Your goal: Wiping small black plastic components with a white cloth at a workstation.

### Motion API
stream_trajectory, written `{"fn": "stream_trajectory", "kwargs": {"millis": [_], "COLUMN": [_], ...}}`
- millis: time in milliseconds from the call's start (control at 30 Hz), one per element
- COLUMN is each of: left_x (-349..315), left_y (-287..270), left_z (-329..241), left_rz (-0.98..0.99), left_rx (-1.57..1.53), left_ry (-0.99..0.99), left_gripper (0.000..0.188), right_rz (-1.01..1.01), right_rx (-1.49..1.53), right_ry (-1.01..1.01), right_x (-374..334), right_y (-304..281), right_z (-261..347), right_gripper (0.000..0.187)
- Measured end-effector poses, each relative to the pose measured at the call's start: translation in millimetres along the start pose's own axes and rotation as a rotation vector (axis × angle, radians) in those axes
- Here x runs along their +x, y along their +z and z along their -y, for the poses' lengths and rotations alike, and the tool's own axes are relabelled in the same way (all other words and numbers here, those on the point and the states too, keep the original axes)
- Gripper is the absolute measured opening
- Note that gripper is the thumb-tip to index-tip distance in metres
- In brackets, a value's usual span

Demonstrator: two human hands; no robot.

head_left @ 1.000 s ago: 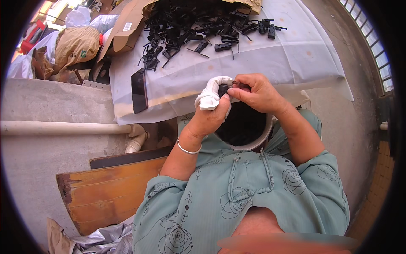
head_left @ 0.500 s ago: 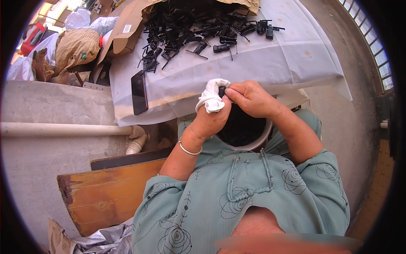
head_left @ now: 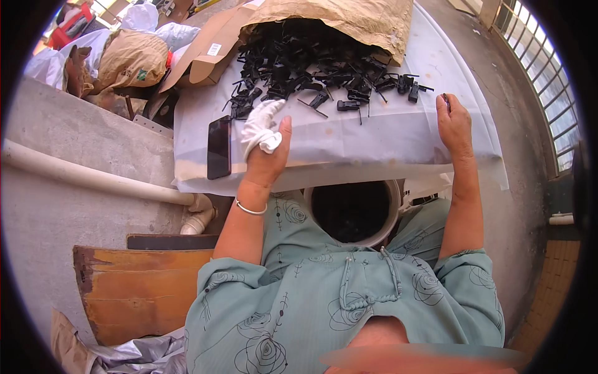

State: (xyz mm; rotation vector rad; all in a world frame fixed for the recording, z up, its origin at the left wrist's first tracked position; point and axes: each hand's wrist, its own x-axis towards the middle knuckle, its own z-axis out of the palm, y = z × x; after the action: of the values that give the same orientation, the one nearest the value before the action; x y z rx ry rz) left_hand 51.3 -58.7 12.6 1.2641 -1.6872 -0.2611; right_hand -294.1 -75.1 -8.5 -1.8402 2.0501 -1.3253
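Observation:
My left hand (head_left: 268,140), its fingers wrapped in a white cloth glove (head_left: 258,124) with the thumb bare, is open and holds nothing. It hovers over the near left side of the table, close to a pile of small black plastic parts (head_left: 293,68), some with thin rods sticking out. Farther right, above the sheet's right side, my right hand (head_left: 456,128) is closed, with a small dark bit showing at its fingertips; its kind cannot be made out. Between my knees stands a round bucket (head_left: 393,215) with a pale rim and dark contents.
A white plastic sheet (head_left: 349,140) covers the table. A black phone (head_left: 218,148) lies at its left edge. Behind the parts, a brown paper sack (head_left: 349,22) gapes open beside a cardboard box (head_left: 215,40). At left are a concrete ledge, a pipe (head_left: 93,171) and a wooden board (head_left: 146,293).
My hands were together over the bucket, pinching a small black part. They have moved apart: the left to the left and open, the right far right. The bucket's opening now shows.

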Motion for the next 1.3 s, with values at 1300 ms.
{"fn": "stream_trajectory", "kwargs": {"millis": [1300], "left_x": [-30], "left_y": [7], "left_z": [-48], "left_rz": [0.37], "left_rx": [0.142], "left_ry": [0.402], "left_gripper": [0.024], "right_rz": [-0.119], "right_rx": [0.13], "right_ry": [0.344], "right_x": [-164], "right_y": [-98], "right_z": [-111], "right_gripper": [0.028]}}
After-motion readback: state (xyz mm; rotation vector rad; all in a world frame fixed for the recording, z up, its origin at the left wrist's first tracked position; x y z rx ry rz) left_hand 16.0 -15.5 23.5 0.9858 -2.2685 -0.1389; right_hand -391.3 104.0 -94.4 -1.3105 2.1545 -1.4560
